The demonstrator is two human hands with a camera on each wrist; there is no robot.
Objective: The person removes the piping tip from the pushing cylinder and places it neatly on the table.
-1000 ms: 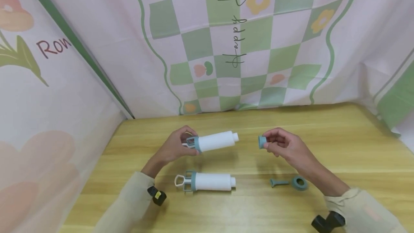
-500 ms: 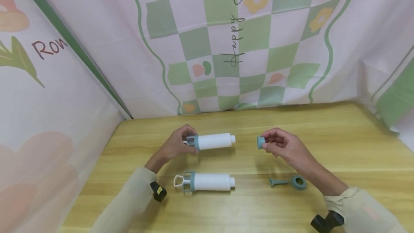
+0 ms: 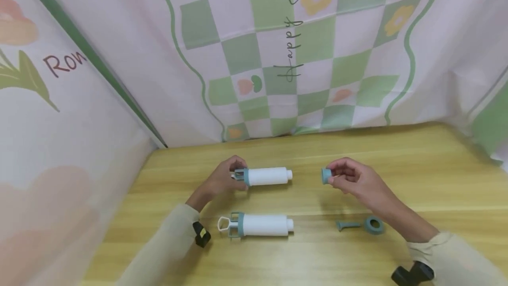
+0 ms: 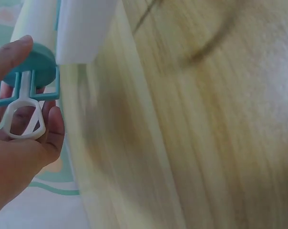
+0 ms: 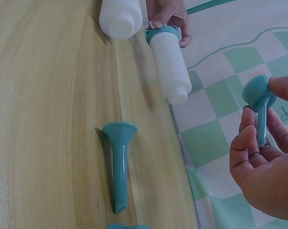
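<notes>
My left hand [image 3: 222, 179] grips the handle end of a white syringe-like tube [image 3: 269, 176] with a teal collar. The tube lies roughly level above the table, its narrow tip facing right. In the left wrist view, the thumb [image 4: 13, 59] presses on the collar, and a white loop handle [image 4: 25, 119] sits among the fingers. My right hand [image 3: 357, 181] pinches a teal nozzle [image 5: 256, 93], a rounded cup with a thin spout, by its cup. A gap separates this nozzle from the tube's tip. A second, similar tube [image 3: 265, 225] rests on the table nearer me.
On the wooden table [image 3: 309, 259], below my right hand, lie a long teal flared nozzle [image 3: 349, 224] and a teal ring-shaped piece [image 3: 374, 232]. A patterned curtain [image 3: 278, 56] hangs along the back edge, with another cloth [image 3: 71, 144] at the left.
The held tube has gone from tilted tip-up to nearly level, and my left hand has lowered slightly. The right hand keeps its pinch on the nozzle, almost still.
</notes>
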